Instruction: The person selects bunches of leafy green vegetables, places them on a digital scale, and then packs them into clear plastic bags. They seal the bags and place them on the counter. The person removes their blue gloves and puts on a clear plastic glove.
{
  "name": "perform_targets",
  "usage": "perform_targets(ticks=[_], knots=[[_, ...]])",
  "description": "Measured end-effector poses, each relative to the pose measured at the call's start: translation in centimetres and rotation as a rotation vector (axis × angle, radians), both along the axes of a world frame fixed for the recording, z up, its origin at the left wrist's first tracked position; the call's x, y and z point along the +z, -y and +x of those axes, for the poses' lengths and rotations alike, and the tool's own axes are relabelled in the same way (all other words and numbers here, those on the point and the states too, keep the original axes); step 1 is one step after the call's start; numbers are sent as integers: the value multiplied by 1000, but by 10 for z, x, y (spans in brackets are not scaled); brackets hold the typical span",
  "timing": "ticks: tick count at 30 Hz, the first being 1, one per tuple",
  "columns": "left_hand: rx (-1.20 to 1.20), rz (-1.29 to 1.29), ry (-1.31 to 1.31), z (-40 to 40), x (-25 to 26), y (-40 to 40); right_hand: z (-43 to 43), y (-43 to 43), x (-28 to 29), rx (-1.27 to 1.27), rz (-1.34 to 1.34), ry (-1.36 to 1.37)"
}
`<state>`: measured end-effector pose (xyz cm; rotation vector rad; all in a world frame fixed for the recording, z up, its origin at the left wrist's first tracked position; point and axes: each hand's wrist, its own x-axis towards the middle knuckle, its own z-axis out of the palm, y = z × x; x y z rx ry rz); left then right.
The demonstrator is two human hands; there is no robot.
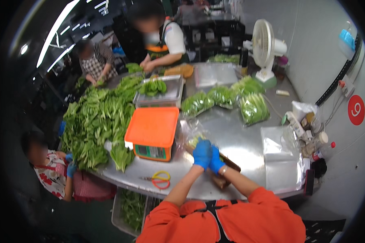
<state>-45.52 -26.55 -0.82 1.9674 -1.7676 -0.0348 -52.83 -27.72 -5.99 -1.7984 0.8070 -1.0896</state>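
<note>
My left hand (202,154) and my right hand (216,159), both in blue gloves, meet over a clear plastic bag (197,132) with pale green vegetable inside, on the steel table (182,186). Both hands seem to hold the bag, though their fingers are partly hidden and blurred. A brown, board-like thing (231,163) lies beneath them and sticks out on both sides. Left of my hands stands an orange-topped weighing scale (152,127). Red-and-yellow handled scissors (159,179) lie on the table nearer to me.
Leafy greens (100,118) are heaped at left, beside a second scale (173,94). Filled bags (255,109) lie beyond my hands. Flat clear bags (281,167), bottles (318,152) and a fan (263,45) are at right. Several co-workers stand around the table. A crate (117,212) sits below its edge.
</note>
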Motion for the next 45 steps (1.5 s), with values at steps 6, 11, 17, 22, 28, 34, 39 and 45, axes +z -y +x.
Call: perform_targets(ticks=[6, 11, 17, 22, 28, 34, 39, 45], knots=[[-183, 54, -71, -19, 40, -6, -7, 31, 19, -246, -500, -679], [-432, -30, 134, -61, 37, -25, -5, -16, 83, -459, -388, -875], [-355, -101, -312, -41, 94, -29, -38, 29, 50, -383, -608, -351], [-561, -273, -228, -83, 83, -60, -40, 41, 114, -252, -180, -536], [-625, -247, -148, -93, 82, -84, -19, 40, 119, -301, -245, -417], [-612, -280, -246, -85, 122, -61, -2, 48, 87, -270, -230, -815], [-573, -331, -266, -96, 129, -53, -6, 73, 54, 72, -59, -773], [-574, -239, -439, -79, 193, -26, -46, 36, 137, 241, -331, -971]])
